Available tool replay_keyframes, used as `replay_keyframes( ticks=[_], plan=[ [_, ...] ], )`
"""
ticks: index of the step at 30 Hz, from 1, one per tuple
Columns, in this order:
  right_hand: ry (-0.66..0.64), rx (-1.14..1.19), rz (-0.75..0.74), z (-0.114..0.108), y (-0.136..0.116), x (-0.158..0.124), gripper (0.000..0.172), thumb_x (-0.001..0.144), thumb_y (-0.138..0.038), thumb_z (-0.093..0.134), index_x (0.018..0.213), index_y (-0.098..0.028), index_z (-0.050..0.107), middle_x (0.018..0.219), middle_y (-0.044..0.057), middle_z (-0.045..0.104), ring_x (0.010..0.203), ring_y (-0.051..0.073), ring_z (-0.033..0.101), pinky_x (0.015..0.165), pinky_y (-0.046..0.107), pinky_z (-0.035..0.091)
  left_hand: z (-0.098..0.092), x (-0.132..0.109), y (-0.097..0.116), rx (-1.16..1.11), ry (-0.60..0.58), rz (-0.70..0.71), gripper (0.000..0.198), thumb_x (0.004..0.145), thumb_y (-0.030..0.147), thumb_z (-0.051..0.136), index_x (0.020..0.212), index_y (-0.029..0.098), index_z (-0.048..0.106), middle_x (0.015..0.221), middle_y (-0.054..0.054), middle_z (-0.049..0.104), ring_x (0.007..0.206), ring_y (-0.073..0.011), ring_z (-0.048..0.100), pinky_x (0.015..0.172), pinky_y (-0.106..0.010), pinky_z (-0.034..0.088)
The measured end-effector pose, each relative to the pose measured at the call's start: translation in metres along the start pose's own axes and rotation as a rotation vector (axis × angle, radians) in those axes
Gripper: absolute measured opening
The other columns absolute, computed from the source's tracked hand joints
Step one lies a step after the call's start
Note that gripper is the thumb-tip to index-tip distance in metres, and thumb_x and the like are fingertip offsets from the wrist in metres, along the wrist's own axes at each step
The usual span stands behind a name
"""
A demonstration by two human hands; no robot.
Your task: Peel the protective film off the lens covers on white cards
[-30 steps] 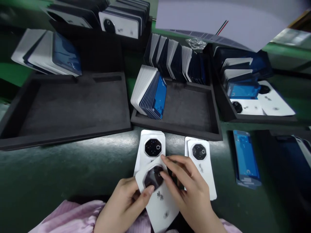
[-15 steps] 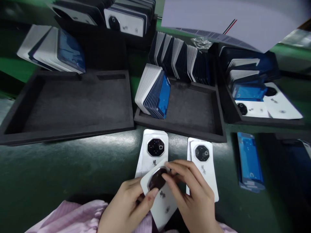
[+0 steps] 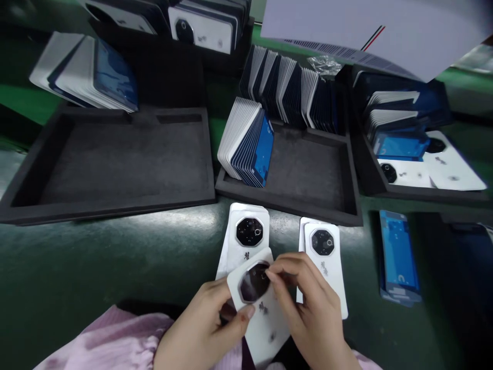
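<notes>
My left hand [image 3: 210, 321] grips a white phone back panel [image 3: 265, 331] by its left edge, the thumb on its face below the dark octagonal camera window. The panel is tilted. My right hand [image 3: 308, 303] has thumb and index finger pinched at the window's upper right edge; whether a thin film is between them is too small to tell. Behind the held panel lies a small pile of white panels [image 3: 249, 209] with a speckled black camera window. Another pile of white panels [image 3: 333, 272] lies to the right, partly behind my right hand.
Black trays stand at the left [image 3: 127, 159], centre [image 3: 308, 169] and right [image 3: 431, 192]. Fanned white and blue panels [image 3: 241, 139] lean in the centre one. Blue film-covered pieces [image 3: 400, 252] lie at the right. A large white sheet [image 3: 339, 25] hangs at the top.
My right fingertips have moved from over the window to its upper right edge. My left thumb has slid off the window onto the white face below it.
</notes>
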State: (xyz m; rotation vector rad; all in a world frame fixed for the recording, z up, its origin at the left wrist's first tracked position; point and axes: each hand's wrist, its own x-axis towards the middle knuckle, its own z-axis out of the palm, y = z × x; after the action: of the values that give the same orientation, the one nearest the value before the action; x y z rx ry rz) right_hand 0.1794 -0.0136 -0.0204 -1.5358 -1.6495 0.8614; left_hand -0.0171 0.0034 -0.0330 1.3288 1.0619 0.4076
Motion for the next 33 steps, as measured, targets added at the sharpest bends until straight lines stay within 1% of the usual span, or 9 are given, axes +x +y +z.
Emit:
replay_keyframes(
  ticks=[3, 6, 8, 13, 17, 21, 25, 29, 33],
  plan=[
    [-0.121, 0.343, 0.212, -0.009, -0.003, -0.001, 0.009, 0.101, -0.022, 0.060, 0.095, -0.027, 0.062, 0.088, -0.002, 0.059, 0.066, 0.008, 0.058, 0.059, 0.019, 0.051, -0.003, 0.003, 0.001, -0.205, -0.022, -0.100, 0.015, 0.095, 0.029, 0.061, 0.094, 0.019, 0.071, 0.078, -0.003, 0.070, 0.066, -0.0185, 0.065, 0.056, -0.023, 0.048],
    [-0.186, 0.719, 0.490, -0.014, -0.003, -0.002, 0.015, 0.099, -0.034, 0.066, 0.089, -0.024, 0.062, 0.078, -0.004, 0.053, 0.052, 0.004, 0.045, 0.046, 0.016, 0.039, -0.006, 0.007, 0.001, -0.398, -0.025, -0.143, 0.019, 0.099, 0.035, 0.061, 0.106, 0.020, 0.070, 0.089, -0.005, 0.074, 0.079, -0.0212, 0.068, 0.066, -0.026, 0.053],
    [-0.179, 0.773, 0.540, -0.013, 0.000, -0.001, 0.019, 0.098, -0.038, 0.067, 0.088, -0.023, 0.063, 0.072, -0.006, 0.050, 0.048, 0.003, 0.039, 0.043, 0.016, 0.032, -0.007, 0.008, -0.001, -0.414, -0.022, -0.147, 0.019, 0.100, 0.035, 0.060, 0.111, 0.021, 0.069, 0.090, -0.004, 0.074, 0.080, -0.0211, 0.068, 0.070, -0.027, 0.054],
    [-0.067, 0.512, 0.447, -0.004, 0.006, 0.004, 0.014, 0.097, -0.037, 0.069, 0.090, -0.025, 0.070, 0.070, -0.004, 0.061, 0.049, 0.005, 0.040, 0.044, 0.017, 0.033, -0.006, 0.004, -0.009, -0.262, -0.052, -0.128, 0.022, 0.101, 0.034, 0.058, 0.117, 0.023, 0.068, 0.086, -0.002, 0.070, 0.088, -0.0255, 0.069, 0.075, -0.032, 0.055],
    [-0.038, 0.460, 0.399, -0.003, 0.006, 0.007, 0.005, 0.095, -0.030, 0.072, 0.090, -0.028, 0.071, 0.070, -0.006, 0.061, 0.054, 0.005, 0.046, 0.049, 0.015, 0.039, -0.007, 0.003, -0.009, -0.247, -0.077, -0.131, 0.023, 0.102, 0.035, 0.057, 0.119, 0.024, 0.069, 0.085, -0.001, 0.068, 0.087, -0.0253, 0.069, 0.075, -0.032, 0.054],
    [-0.073, 0.426, 0.361, -0.005, 0.007, 0.006, 0.011, 0.092, -0.026, 0.074, 0.100, -0.033, 0.072, 0.083, -0.005, 0.070, 0.063, 0.007, 0.056, 0.054, 0.014, 0.045, -0.008, 0.003, -0.006, -0.282, -0.060, -0.151, 0.025, 0.102, 0.037, 0.058, 0.121, 0.024, 0.068, 0.094, -0.003, 0.072, 0.090, -0.0260, 0.070, 0.077, -0.033, 0.055],
    [-0.135, 0.401, 0.378, -0.009, 0.008, 0.002, 0.011, 0.102, -0.034, 0.062, 0.106, -0.035, 0.072, 0.087, -0.005, 0.072, 0.061, 0.005, 0.057, 0.056, 0.013, 0.049, -0.008, 0.004, -0.003, -0.334, -0.050, -0.163, 0.023, 0.101, 0.036, 0.059, 0.119, 0.024, 0.069, 0.091, -0.002, 0.073, 0.095, -0.0265, 0.069, 0.079, -0.033, 0.055],
    [-0.151, 0.367, 0.366, -0.013, 0.009, 0.000, 0.023, 0.109, -0.036, 0.048, 0.105, -0.034, 0.072, 0.090, -0.004, 0.073, 0.069, 0.007, 0.063, 0.066, 0.016, 0.052, -0.007, 0.005, -0.004, -0.346, -0.054, -0.171, 0.022, 0.101, 0.033, 0.059, 0.119, 0.024, 0.069, 0.093, -0.002, 0.073, 0.094, -0.0259, 0.069, 0.078, -0.033, 0.055],
    [-0.200, 0.303, 0.297, -0.020, 0.009, 0.002, 0.010, 0.100, -0.027, 0.065, 0.102, -0.034, 0.071, 0.093, -0.005, 0.072, 0.076, 0.009, 0.064, 0.068, 0.017, 0.051, -0.008, 0.005, -0.004, -0.352, -0.052, -0.161, 0.021, 0.101, 0.032, 0.058, 0.118, 0.025, 0.068, 0.100, -0.003, 0.073, 0.095, -0.0256, 0.068, 0.080, -0.034, 0.055]
  ],
)
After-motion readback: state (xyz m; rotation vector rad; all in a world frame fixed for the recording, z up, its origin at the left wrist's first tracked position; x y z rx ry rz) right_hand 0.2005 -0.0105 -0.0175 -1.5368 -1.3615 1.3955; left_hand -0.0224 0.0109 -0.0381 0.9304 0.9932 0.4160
